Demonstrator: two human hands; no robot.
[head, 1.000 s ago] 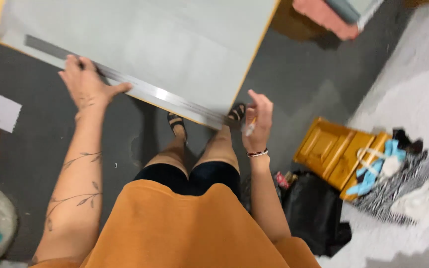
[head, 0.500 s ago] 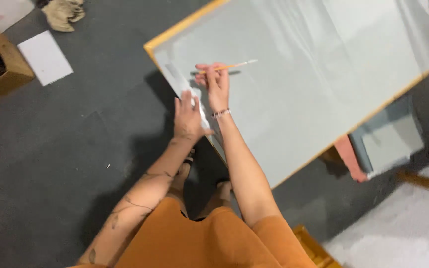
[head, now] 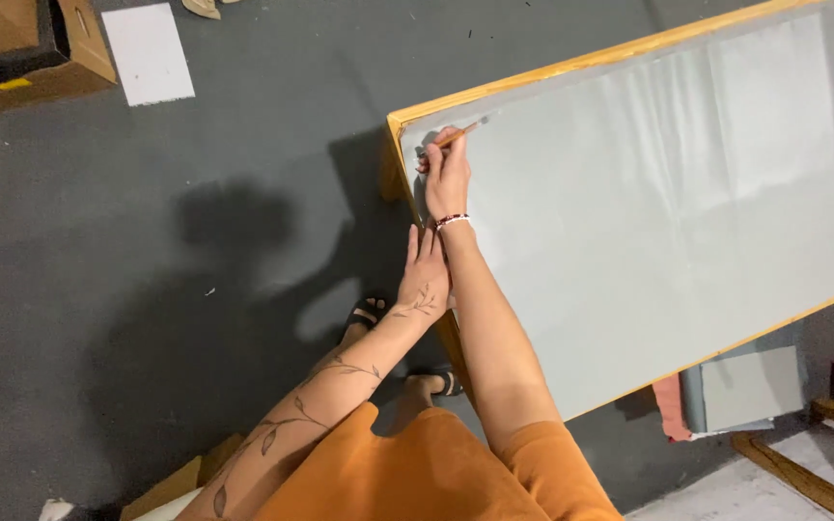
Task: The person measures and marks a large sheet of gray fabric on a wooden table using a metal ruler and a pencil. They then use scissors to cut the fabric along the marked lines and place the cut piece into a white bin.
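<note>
- Wooden and slim, a pencil sits pinched in the fingers of the right hand, its tip on the grey sheet close to the near corner of the table.
- Right hand: curled narrow around the pencil, wrist straight, a beaded bracelet at the wrist, forearm lying over the table's edge.
- Left hand: flat, fingers together and stretched out, holding nothing; it presses at the table's edge just behind the right wrist, touching it. A leafy vine tattoo runs along the forearm.
- Grey sheet: smooth, matt, faintly creased in vertical bands, covering nearly the whole top.
- Table: rectangular, with a yellowish wooden rim showing around the sheet.
- Cardboard box: on the floor far to the left, brown; what is in it cannot be told.
- White paper: a flat rectangle on the floor just beside the box.
- Floor: dark grey, rough, speckled with bits.
- Sandalled feet below the table's edge; orange garment at the bottom.
</note>
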